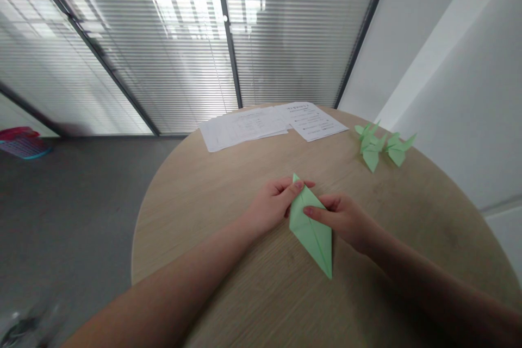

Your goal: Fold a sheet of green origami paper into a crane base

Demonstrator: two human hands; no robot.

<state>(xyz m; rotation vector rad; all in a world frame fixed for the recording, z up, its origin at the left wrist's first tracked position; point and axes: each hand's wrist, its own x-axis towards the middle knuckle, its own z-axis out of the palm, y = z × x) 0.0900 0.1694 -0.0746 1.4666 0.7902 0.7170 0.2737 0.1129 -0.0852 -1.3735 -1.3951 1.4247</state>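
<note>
Between my two hands is a light green sheet of origami paper [314, 234], folded into a long diamond with a crease down its middle. One point aims away from me and the other toward my near right. My left hand [281, 198] pinches it near the far tip, thumb on top and fingers behind. At the right edge my right hand [340, 217] grips it, thumb lying across the upper face. The fingers under the paper are mostly hidden.
Several folded green paper cranes [371, 149] stand at the right back of the round wooden table [179, 201]. Printed sheets [248, 128] lie along its far edge. Window blinds [183, 54] rise behind, a white wall [457, 65] stands right, and a pink basket [24, 144] is on the floor.
</note>
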